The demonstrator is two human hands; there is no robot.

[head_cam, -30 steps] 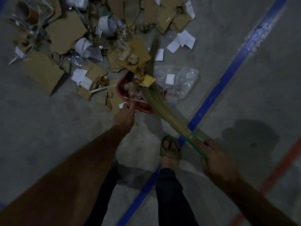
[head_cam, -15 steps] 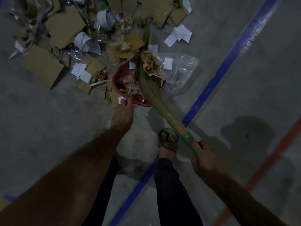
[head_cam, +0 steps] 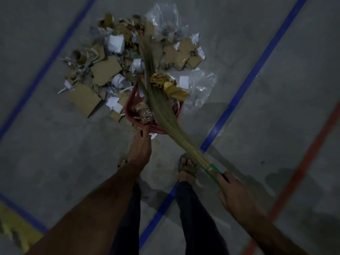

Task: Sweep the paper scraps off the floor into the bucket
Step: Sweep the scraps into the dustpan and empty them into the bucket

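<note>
Now the broom [head_cam: 161, 100] has reached further into the scraps [head_cam: 103, 70]; right hand [head_cam: 233, 192] grips its handle, left hand [head_cam: 140, 146] holds the bucket [head_cam: 132, 115] rim; sweeping continues.

1. The floor [head_cam: 55, 144] was grey concrete, dimly lit.
2. Blue lines [head_cam: 244, 85] ran diagonally from 7 toward 1 o'clock.
3. A red line [head_cam: 301, 172] lay at 4 o'clock.
4. A yellow patch [head_cam: 12, 223] sat at 8 o'clock.
</note>
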